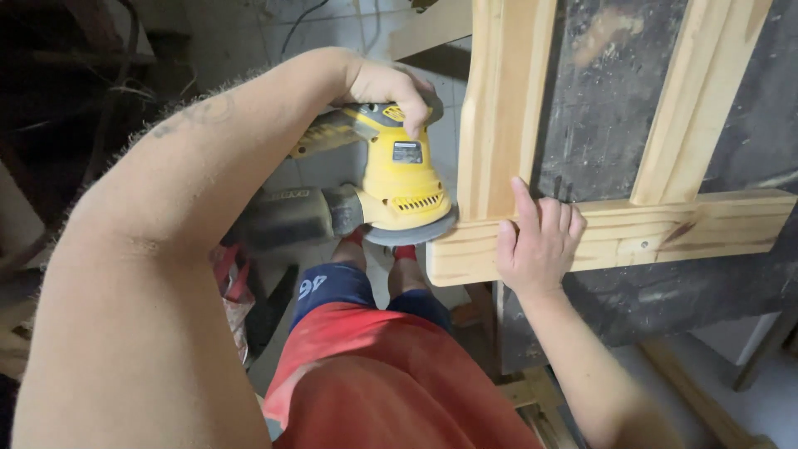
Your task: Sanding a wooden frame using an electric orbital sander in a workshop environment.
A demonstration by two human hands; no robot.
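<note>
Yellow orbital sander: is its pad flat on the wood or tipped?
Tipped. The yellow orbital sander meets the pale wooden frame's corner edge at an angle, gripped by the left hand.

A small rectangular label (407, 152), dark with pale print, sits on the yellow sander (399, 179). It faces the camera, just under the gripping fingers.

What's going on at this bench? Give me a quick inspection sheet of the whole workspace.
Surface: dark, stained workbench top under the frame.
Job's things: pale wooden frame lying on the bench; yellow orbital sander with its pad against the frame's corner edge.
Clutter: wood offcuts on the floor below.
Grippers: left hand grips the sander's top; right hand lies flat on the frame's lower rail.
Cables: thin wires against the tiled wall.
Surroundings: red shirt, blue shorts, tiled floor.
</note>
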